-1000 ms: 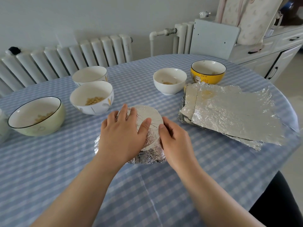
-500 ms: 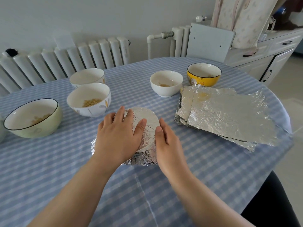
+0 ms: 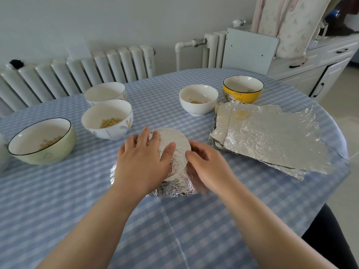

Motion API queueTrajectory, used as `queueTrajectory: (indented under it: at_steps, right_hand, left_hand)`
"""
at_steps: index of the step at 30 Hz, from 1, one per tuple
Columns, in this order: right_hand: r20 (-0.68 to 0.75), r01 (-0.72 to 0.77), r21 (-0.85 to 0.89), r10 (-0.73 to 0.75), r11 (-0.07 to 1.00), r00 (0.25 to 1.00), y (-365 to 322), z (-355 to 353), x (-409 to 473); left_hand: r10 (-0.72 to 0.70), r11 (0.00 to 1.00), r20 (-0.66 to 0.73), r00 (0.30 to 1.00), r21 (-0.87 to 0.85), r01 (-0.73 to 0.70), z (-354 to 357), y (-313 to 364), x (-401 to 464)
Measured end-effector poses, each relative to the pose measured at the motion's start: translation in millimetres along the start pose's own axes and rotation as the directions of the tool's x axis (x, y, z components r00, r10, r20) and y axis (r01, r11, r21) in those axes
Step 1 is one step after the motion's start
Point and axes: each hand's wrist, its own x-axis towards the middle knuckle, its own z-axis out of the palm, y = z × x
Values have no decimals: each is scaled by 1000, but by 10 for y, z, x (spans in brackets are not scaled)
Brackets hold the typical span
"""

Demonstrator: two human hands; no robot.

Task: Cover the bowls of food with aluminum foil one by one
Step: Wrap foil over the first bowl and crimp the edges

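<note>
A foil-covered bowl (image 3: 175,150) stands at the middle of the table, its foil crumpled down round the sides. My left hand (image 3: 143,162) lies flat on its top and left side, fingers spread. My right hand (image 3: 207,166) presses the foil against the bowl's right side. A stack of foil sheets (image 3: 272,136) lies to the right. Uncovered bowls with food stand around: a green bowl (image 3: 41,141), a patterned white bowl (image 3: 106,119), another white bowl (image 3: 104,93) behind it, a small white bowl (image 3: 198,99) and a yellow bowl (image 3: 242,89).
The table carries a blue checked cloth (image 3: 77,200). A white radiator (image 3: 77,74) runs along the wall behind. A chair back (image 3: 250,49) and white cabinets (image 3: 320,68) stand at the far right. The table's edge curves close on the right.
My right hand has slid a little further round the bowl's right side, fingers pressing the foil in. My left hand stays on top. The view shifted slightly.
</note>
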Motion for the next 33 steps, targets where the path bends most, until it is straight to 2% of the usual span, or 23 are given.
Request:
queueTrajectory:
  at_steps: [4, 6, 8, 12, 16, 21, 27, 29, 33]
  right_hand:
    - [61, 99, -194, -89, 976, 994, -93, -44, 113]
    - [81, 153, -210, -139, 966, 987, -139, -33, 166]
    - [51, 153, -180, -147, 972, 988, -126, 5, 221]
    - [-101, 117, -14, -118, 993, 988, -2, 115, 248]
    - [-125, 58, 133, -41, 989, 991, 47, 185, 265]
    - [16, 52, 125, -55, 991, 998, -38, 35, 289]
    - [165, 23, 58, -33, 998, 986, -58, -89, 420]
    - [174, 35, 49, -43, 998, 984, -76, -107, 427]
    - [177, 54, 50, -63, 997, 982, -80, -96, 406]
  left_hand:
    - [14, 1000, -14, 1000, 18, -13, -4, -6, -11]
    - [14, 1000, -11, 1000, 20, -13, -2, -4, -11]
    - [13, 1000, -12, 1000, 24, -12, -1, -1, -10]
    - [-6, 1000, 9, 1000, 6, 6, 5, -1, -5]
    - [17, 998, 37, 999, -65, -14, -46, -14, 3]
    - [68, 990, 90, 994, -132, -56, -247, -192, 33]
    - [39, 992, -14, 999, 125, -37, -161, -147, -80]
    - [63, 995, -34, 997, 85, -60, -112, -166, -70]
    - [241, 963, -27, 970, -118, -242, -58, -207, -50]
